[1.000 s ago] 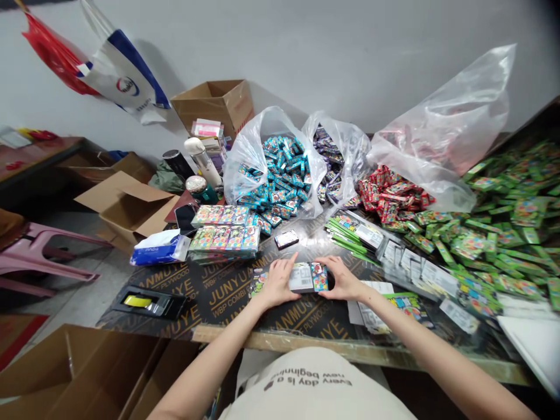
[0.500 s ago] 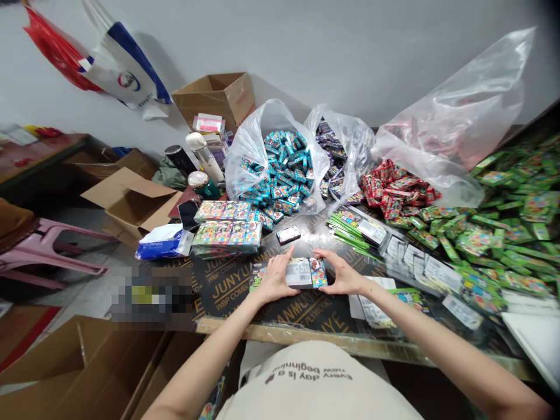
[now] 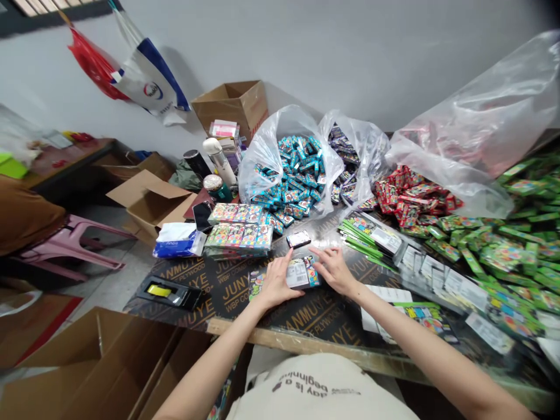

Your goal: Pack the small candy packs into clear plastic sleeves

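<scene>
On the dark printed board, a flat row of small colourful boxes (image 3: 311,270) lies with a white barcode label on its top. My left hand (image 3: 275,286) is closed over its left part, thumb along the near side and fingers at the far side. By the right end is my right hand (image 3: 336,272), its fingers apart and bent; contact with the boxes cannot be made out. Just beyond them lies a single small box (image 3: 298,238), white on top with dark sides. Wrapped multipacks of boxes (image 3: 240,236) are stacked to the left.
Plastic bags hold blue boxes (image 3: 301,169) and purple boxes (image 3: 343,146). Piles of red boxes (image 3: 405,192) and green boxes (image 3: 494,245) lie to the right, near flat green sleeves (image 3: 361,239). A tape dispenser (image 3: 168,293), a tissue pack (image 3: 178,240) and open cartons (image 3: 153,201) are leftward.
My right hand has drawn back slightly from the right end of the boxes, and its fingers have changed pose. My left hand stays on them. The view has turned left.
</scene>
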A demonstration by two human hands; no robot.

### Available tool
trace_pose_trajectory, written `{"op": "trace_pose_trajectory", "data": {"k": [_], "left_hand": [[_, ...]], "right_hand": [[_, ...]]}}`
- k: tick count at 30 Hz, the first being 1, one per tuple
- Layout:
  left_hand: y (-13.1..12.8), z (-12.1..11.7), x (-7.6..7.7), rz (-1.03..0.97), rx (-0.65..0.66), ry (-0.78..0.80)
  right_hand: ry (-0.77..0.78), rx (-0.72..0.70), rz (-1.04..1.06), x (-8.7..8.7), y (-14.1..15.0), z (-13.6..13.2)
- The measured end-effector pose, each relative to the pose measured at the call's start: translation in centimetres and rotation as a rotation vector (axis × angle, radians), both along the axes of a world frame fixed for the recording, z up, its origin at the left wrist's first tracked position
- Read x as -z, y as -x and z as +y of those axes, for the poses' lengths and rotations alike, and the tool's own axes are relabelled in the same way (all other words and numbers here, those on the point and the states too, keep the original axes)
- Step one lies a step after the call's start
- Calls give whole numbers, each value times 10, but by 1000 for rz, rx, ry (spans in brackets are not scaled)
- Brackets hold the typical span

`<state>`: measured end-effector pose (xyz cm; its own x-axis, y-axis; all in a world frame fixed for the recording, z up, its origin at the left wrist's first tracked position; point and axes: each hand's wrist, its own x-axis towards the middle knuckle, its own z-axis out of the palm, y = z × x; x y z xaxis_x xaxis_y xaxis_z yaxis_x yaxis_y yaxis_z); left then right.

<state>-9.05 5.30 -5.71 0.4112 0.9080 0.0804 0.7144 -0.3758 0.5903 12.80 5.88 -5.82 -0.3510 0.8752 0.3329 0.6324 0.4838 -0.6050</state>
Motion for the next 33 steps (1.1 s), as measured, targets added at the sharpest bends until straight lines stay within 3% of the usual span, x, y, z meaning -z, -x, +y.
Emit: {"op": "trace_pose_trajectory", "data": {"k": [3, 8, 12, 13, 18, 22, 24, 26, 28, 31, 33], "left_hand": [[3, 0, -1, 6, -89, -13], [3, -2, 0, 13, -101, -13], [-8, -6, 6, 88, -49, -35], [-12, -8, 9, 121, -20, -31], [-28, -15, 17, 178, 51, 3], [-26, -6, 2, -21, -238, -84], [-28, 1, -9, -131, -300, -76], [-35, 6, -17, -267, -232, 95], [-46, 7, -21, -488, -158, 375], [-64, 4, -20, -881, -192, 716], [-71, 1, -19, -1003, -234, 814]], "right_hand": [[-42, 65, 15, 4, 11, 1], [103, 69, 106, 24, 16, 0], [51, 360, 210, 35, 18, 42], [45, 370, 184, 37, 21, 55], [102, -11, 0, 38, 30, 93], [127, -107, 9, 20, 18, 82], [200, -177, 6, 6, 8, 69], [284, -211, 36, -9, -2, 54], [277, -126, 118, -22, -11, 39], [92, 15, 172, -33, -21, 17], [6, -26, 111, -36, -25, 3]]}}
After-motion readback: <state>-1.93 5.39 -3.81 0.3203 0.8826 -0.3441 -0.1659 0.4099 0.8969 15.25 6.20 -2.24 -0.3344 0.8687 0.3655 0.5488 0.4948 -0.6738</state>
